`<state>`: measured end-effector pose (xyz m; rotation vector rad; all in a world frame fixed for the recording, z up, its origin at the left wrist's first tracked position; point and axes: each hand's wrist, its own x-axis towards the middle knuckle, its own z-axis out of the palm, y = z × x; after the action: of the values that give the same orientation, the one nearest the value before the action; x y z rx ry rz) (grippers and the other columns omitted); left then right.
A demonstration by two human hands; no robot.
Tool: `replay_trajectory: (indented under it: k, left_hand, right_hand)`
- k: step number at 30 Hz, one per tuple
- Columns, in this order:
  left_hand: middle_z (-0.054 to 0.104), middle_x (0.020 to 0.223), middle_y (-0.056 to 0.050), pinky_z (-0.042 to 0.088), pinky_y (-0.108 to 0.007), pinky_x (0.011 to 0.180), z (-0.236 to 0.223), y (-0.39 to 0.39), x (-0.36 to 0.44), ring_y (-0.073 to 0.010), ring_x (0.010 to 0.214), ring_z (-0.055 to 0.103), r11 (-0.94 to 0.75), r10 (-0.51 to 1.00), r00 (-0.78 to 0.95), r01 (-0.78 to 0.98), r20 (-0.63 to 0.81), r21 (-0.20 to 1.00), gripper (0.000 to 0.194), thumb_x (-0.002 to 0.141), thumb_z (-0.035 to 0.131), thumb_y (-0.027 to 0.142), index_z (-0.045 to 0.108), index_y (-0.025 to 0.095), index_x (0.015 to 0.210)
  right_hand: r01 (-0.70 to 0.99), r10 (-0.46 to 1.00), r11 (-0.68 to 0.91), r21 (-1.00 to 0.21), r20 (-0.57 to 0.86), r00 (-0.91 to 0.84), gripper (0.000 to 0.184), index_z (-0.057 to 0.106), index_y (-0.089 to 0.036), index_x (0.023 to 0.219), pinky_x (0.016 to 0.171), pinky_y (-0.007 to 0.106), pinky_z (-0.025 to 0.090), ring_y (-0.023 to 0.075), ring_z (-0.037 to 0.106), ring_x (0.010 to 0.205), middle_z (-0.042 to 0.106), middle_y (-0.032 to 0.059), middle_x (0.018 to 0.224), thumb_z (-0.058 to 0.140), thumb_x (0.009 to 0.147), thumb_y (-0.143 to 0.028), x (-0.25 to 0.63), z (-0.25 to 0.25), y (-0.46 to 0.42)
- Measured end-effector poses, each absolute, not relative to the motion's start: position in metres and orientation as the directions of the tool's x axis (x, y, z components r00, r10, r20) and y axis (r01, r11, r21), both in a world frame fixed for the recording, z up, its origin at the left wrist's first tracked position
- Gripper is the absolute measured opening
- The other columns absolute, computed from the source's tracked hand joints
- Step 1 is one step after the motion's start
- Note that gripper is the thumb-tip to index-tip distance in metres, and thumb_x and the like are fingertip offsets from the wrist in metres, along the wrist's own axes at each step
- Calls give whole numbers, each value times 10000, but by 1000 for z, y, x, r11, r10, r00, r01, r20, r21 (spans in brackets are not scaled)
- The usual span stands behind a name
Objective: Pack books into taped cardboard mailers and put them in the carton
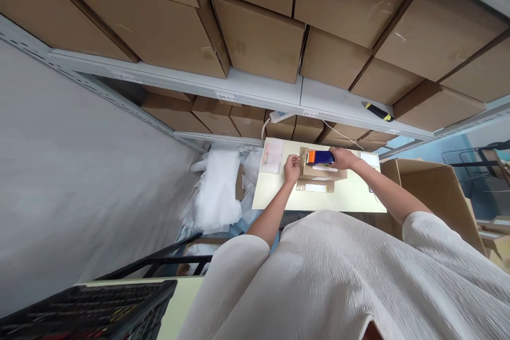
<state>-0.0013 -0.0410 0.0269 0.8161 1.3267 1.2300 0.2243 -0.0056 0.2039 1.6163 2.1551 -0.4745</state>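
A small cardboard box point(338, 174) lies on the pale tabletop point(271, 191), a white label on its near side. My right hand point(342, 158) is closed around a blue and orange tape dispenser point(322, 157), whose orange end rests at the top of the box, toward its left. Beside the box's left edge is my left hand point(292, 169), its fingers curled together. Whatever may be between those fingertips is too small to make out. Another flat taped cardboard piece point(326, 188) with a white label shows just in front of the box.
Shelves of cardboard boxes point(258, 37) rise beyond the table. A yellow and black box cutter point(377, 111) lies on the shelf edge. White wrapping material point(219, 186) is piled at left. A large open carton point(430, 186) stands at right, and a black crate point(91, 308) is at lower left.
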Motion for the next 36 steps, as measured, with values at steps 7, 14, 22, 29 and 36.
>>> replay_trajectory:
  k: [7,14,22,29,36]
  left_hand:
    - [782,1027,-51,566,-448,1088,34,-39,-13,-249,1040,759,226,969,-79,-90,-233,970,312,780,707,34,712,259,998]
    - [763,1331,-120,511,-483,1199,57,-31,-8,-313,1324,704,-58,985,161,3,57,998,741,703,792,35,671,271,1395]
    - [743,1361,-151,438,-485,1219,57,-19,-17,-417,1414,644,-36,956,291,235,-35,971,1014,529,970,105,624,270,1468]
    - [692,1487,-217,414,-501,1265,65,-11,-10,-437,1516,584,-95,923,373,453,-92,886,1061,612,974,159,546,220,1581]
    - [330,1852,-152,321,-478,1361,84,-10,-8,-349,1710,327,-356,787,547,780,-285,514,987,931,729,239,239,232,1789]
  right_hand:
    - [962,826,266,-57,-502,-258,384,649,-242,1211,744,329,511,316,759,1034,797,136,1196,830,909,-396,228,201,-7]
    - [940,827,318,-123,-449,-339,398,623,-228,1267,821,320,522,296,749,1092,777,131,1265,800,927,-336,233,194,-8]
    - [933,814,339,-118,-460,-354,430,646,-243,1293,742,324,495,312,772,1058,807,127,1236,823,911,-329,234,199,-11]
    - [948,830,301,-102,-462,-313,466,664,-238,1289,756,334,503,329,781,1040,819,146,1214,857,886,-368,256,201,-14]
    - [953,854,290,-83,-428,-297,368,646,-239,1246,769,321,474,303,757,1037,806,123,1206,778,931,-376,352,197,-37]
